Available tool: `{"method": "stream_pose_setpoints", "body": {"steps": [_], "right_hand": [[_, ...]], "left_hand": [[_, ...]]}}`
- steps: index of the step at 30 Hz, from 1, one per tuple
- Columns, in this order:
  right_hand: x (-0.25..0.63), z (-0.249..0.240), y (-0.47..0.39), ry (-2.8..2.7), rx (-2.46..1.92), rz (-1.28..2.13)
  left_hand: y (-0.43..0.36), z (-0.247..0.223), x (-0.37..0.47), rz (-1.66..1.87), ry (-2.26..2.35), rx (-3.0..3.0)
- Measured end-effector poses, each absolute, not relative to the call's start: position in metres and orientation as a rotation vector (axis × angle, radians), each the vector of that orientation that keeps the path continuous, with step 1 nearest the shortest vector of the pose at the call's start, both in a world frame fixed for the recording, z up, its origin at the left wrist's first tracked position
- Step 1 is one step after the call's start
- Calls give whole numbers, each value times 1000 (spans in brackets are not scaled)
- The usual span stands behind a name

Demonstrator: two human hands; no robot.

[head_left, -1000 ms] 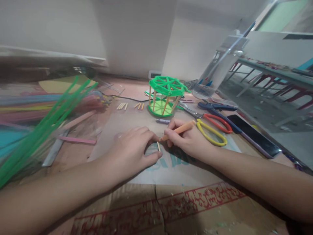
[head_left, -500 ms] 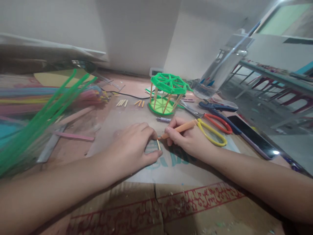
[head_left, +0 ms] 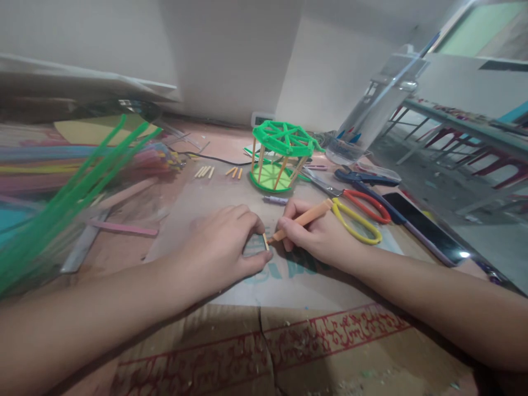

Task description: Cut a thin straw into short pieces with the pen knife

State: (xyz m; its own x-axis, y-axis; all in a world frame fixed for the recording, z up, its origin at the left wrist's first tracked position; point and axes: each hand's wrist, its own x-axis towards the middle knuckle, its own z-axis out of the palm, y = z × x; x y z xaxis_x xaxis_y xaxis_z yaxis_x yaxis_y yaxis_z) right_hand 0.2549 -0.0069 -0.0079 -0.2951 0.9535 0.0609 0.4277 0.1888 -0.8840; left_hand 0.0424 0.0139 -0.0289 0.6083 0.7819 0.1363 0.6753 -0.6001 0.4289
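Note:
Between thumb and index finger, my left hand pinches a short thin wooden stick by its two ends, over a white sheet. My right hand grips an orange marker like a pen, its tip at the side of the stick. Behind the hands stands a round green frame with upright wooden sticks between its top and base. Several pale short sticks and a few orange ones lie left of it. A small marker cap or pen piece lies just beyond my right hand.
Scissors with red and yellow handles, a dark-blue handled tool and a phone lie at the right. A clear bottle stands behind them. Green pipe cleaners and coloured bundles fill the left. Cardboard lies in front.
The marker's tip has slid down along the stick, from its upper end towards its middle. My left hand keeps its pinch on the stick.

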Motion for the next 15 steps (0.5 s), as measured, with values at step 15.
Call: {"method": "stream_pose_setpoints", "body": {"steps": [15], "right_hand": [[257, -6, -8, -1836, -1271, 1196]], "left_hand": [[14, -28, 43, 454, 1176, 2486]]}}
